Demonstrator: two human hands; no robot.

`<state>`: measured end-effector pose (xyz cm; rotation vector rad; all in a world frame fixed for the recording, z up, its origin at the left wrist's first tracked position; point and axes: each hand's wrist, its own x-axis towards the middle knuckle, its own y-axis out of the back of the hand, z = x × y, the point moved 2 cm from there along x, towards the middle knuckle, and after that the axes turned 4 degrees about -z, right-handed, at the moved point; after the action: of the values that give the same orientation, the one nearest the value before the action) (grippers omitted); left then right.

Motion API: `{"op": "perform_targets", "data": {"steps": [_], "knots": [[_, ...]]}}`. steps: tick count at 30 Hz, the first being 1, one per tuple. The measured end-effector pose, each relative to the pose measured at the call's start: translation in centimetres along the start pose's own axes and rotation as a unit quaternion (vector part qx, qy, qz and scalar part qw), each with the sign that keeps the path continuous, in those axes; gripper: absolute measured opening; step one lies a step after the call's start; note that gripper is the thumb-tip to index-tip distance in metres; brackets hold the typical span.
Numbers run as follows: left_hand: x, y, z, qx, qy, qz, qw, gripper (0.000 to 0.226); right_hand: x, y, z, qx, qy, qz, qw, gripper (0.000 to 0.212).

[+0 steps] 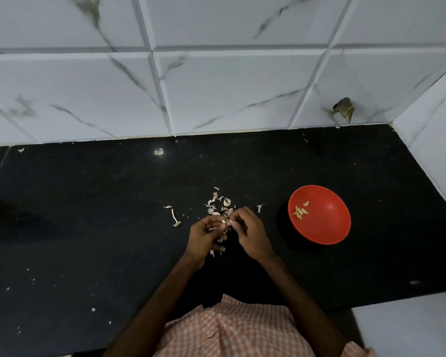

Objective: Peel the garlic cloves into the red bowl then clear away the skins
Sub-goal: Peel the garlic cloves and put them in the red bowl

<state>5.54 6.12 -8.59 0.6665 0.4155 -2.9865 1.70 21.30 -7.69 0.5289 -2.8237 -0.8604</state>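
Observation:
A small garlic clove (226, 222) is held over the black counter between both hands. My left hand (206, 237) pinches it from the left and my right hand (251, 234) pinches it from the right with curled fingers. Papery garlic skins (213, 206) lie scattered on the counter just beyond my hands, with an unpeeled clove (227, 201) among them. More skin bits (215, 252) lie under my left hand. The red bowl (327, 228) stands to the right and holds several peeled cloves (299, 212) near its left side.
The black counter (88, 228) runs along a white marble-tiled wall (216, 86), with a white side wall (433, 140) at the right. A stem piece (175, 217) lies left of the skins. A chipped spot (343, 109) marks the wall tile.

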Motion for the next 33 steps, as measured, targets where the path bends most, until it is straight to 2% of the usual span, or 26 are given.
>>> {"op": "perform_targets", "data": {"steps": [6, 11, 13, 17, 19, 24, 29, 33], "knots": [[0.0, 0.5, -0.1, -0.031, 0.009, 0.022, 0.999, 0.019, 0.0, 0.3, 0.1, -0.009, 0.01, 0.012, 1.0, 0.011], [0.2, 0.7, 0.0, -0.015, -0.016, 0.039, 0.999, 0.025, 0.3, -0.2, 0.6, -0.024, -0.037, 0.025, 0.999, 0.011], [0.2, 0.7, 0.0, 0.003, -0.023, 0.055, 0.998, 0.021, 0.4, -0.5, 0.7, -0.029, -0.047, 0.023, 0.998, 0.015], [0.3, 0.4, 0.3, 0.027, -0.03, 0.076, 0.996, 0.013, 0.3, -0.4, 0.3, -0.026, -0.05, 0.061, 0.997, 0.008], [0.5, 0.3, 0.5, 0.045, -0.036, 0.078, 0.995, 0.012, 0.3, -0.4, -0.1, -0.027, -0.041, 0.068, 0.996, 0.014], [1.5, -1.0, 1.7, 0.076, -0.051, 0.06, 0.994, 0.011, 0.2, 0.1, -0.6, 0.095, -0.077, 0.094, 0.988, 0.02], [3.4, -3.6, 3.3, 0.146, -0.048, 0.011, 0.988, 0.024, -0.1, 3.1, -0.2, 0.052, -0.069, 0.099, 0.991, 0.02], [4.7, -7.4, 4.9, 0.199, -0.055, -0.035, 0.978, 0.028, -0.3, 6.6, 0.6, 0.025, -0.081, 0.142, 0.986, 0.018]]}}
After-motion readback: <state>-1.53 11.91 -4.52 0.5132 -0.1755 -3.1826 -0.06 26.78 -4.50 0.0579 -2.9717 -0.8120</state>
